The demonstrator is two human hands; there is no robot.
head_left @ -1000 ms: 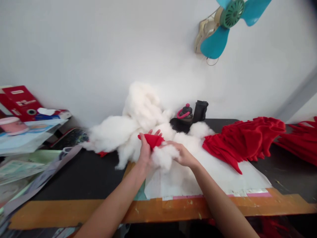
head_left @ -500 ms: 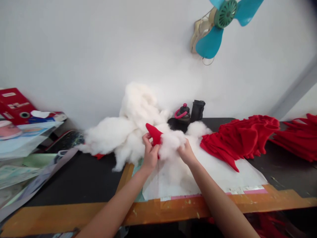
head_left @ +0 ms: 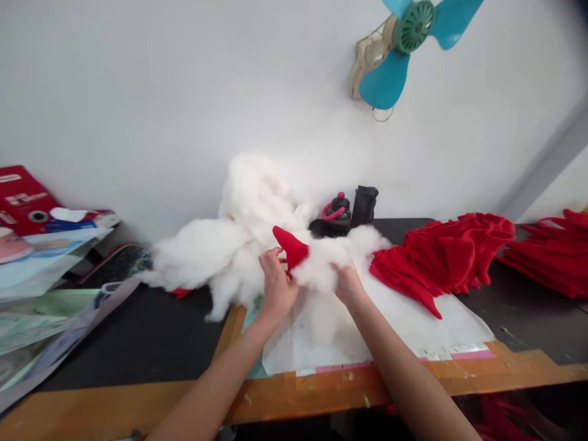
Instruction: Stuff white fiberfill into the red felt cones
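In the head view, a white sheet (head_left: 413,334) on the table serves as the landmark. A red cloth cone (head_left: 291,246) is held up over the sheet's far left part, its point tilted up and leftward, its wide end turned right. The left hand (head_left: 278,283) pinches the cone near its wide end, thumb towards the wearer; some fingers are hidden. The right hand (head_left: 348,283), also above the sheet, appears to pinch a loose wad of fluff (head_left: 319,266), though its fingertips are buried. The wad touches the cone's wide end; how much is inside, I cannot tell.

The step looks like feeding fluff into the cone. To do it well, keep the left pinch on the rim only, so the mouth stays wide, and tuck small tufts towards the point first, since one big wad would probably jam at the opening.

Beyond the sheet, leftward, rises the fluff pile (head_left: 252,190); a red cloth stack (head_left: 452,251) lies across its far right part.
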